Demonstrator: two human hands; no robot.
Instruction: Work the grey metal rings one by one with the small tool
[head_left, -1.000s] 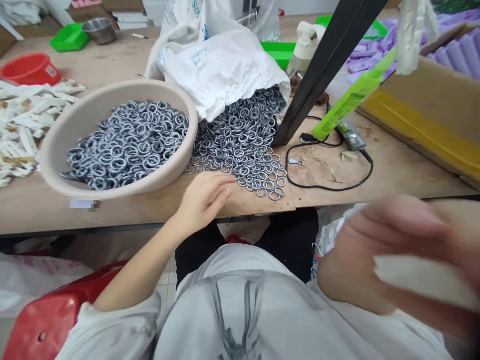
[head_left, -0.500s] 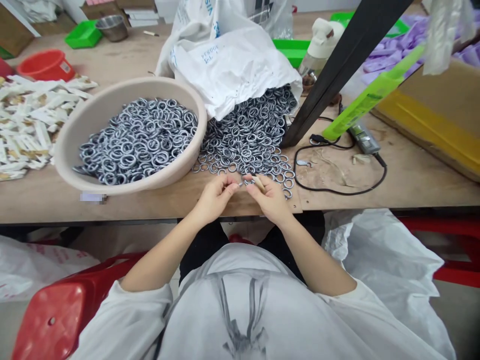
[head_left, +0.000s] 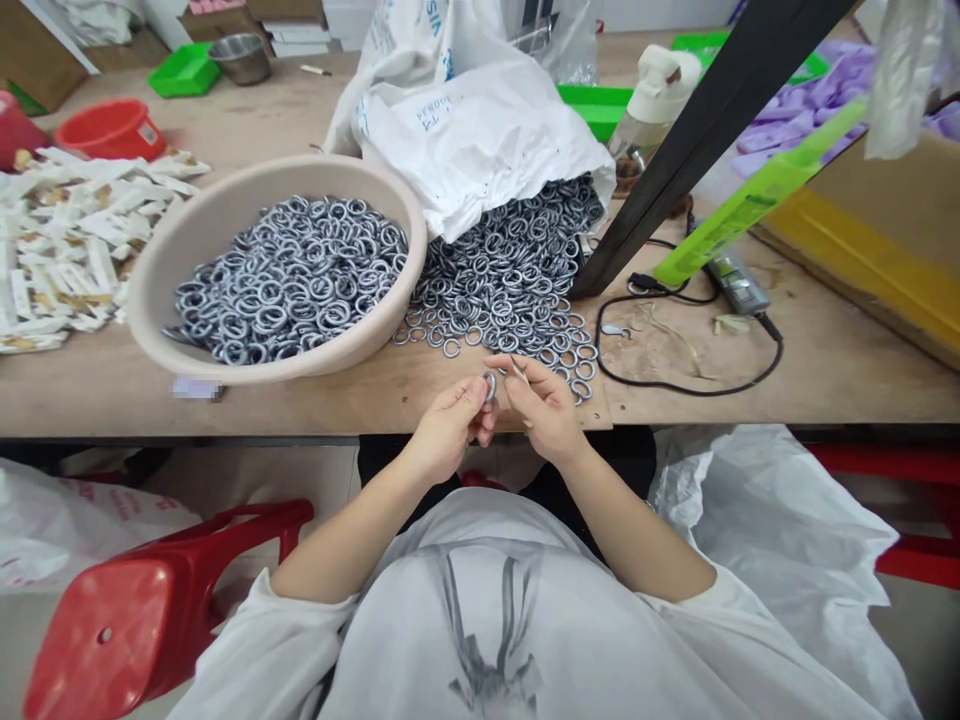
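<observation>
My left hand [head_left: 448, 425] pinches a single grey ring [head_left: 490, 387] between thumb and fingers, just above the table's front edge. Close beside it, my right hand [head_left: 551, 410] is closed around a thin, pointed tool [head_left: 519, 370]; most of it is hidden by the fingers, so its kind is unclear. Beyond both hands spreads a pile of loose grey rings [head_left: 510, 270], spilling from the mouth of a white sack [head_left: 487, 130]. To the left of the pile, a big beige basin [head_left: 142, 290] holds many more such rings.
White strip-like pieces [head_left: 67, 250] are heaped at far left, near a red basin [head_left: 112, 130]. A black post [head_left: 675, 160] rises right of the pile. Next to it are a bright green strip [head_left: 750, 200] and a black cable [head_left: 690, 388]. A cardboard box [head_left: 885, 220] stands at right.
My hands have drawn back from the pile's near edge toward my body. A ring now shows clearly in my left fingers, turned more upright. The view has shifted slightly.
</observation>
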